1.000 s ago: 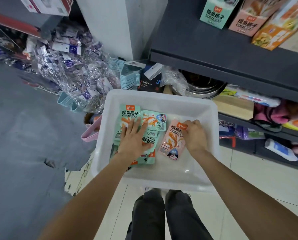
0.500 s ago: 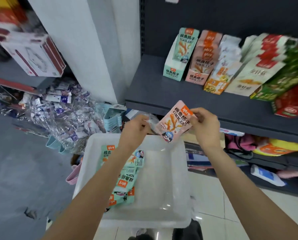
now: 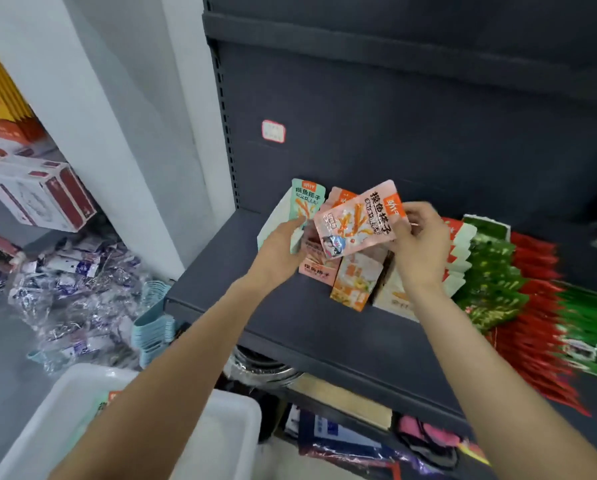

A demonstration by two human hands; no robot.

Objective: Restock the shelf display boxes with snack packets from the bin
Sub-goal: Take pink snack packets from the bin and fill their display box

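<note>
Head camera footage showed us a pink snack packet (image 3: 357,220) held up over the dark grey shelf (image 3: 311,317), tilted, its orange corner tab toward the right. Our right hand (image 3: 420,244) pinched it at that right edge, fingers curled round the foil. The packet hung just in front of the pink display box (image 3: 319,263), which stood on the shelf with more pink packets upright inside it.

Our left hand (image 3: 281,247) reached to the left of the packet, fingers extended and touching the mint-green display box (image 3: 273,225); we could not tell whether it gripped the box or merely pressed against it. A mint-green packet (image 3: 307,202) stood upright in that box, rising above the fingertips.

To the right of the pink box stood an orange display box (image 3: 354,284) and then a cream one (image 3: 394,296), partly hidden behind our right wrist. Farther right lay rows of green packets (image 3: 494,275) and red packets (image 3: 532,327), fanned out along the shelf.

Near us at the lower left sat the white plastic bin (image 3: 227,441), with our left forearm crossing over it; a bit of mint-green packaging (image 3: 104,405) showed inside. Left of the shelf, on the floor, lay a heap of clear-wrapped goods (image 3: 78,296) beside a white pillar (image 3: 117,116). A small red-edged label (image 3: 273,131) was stuck to the shelf's back panel.
</note>
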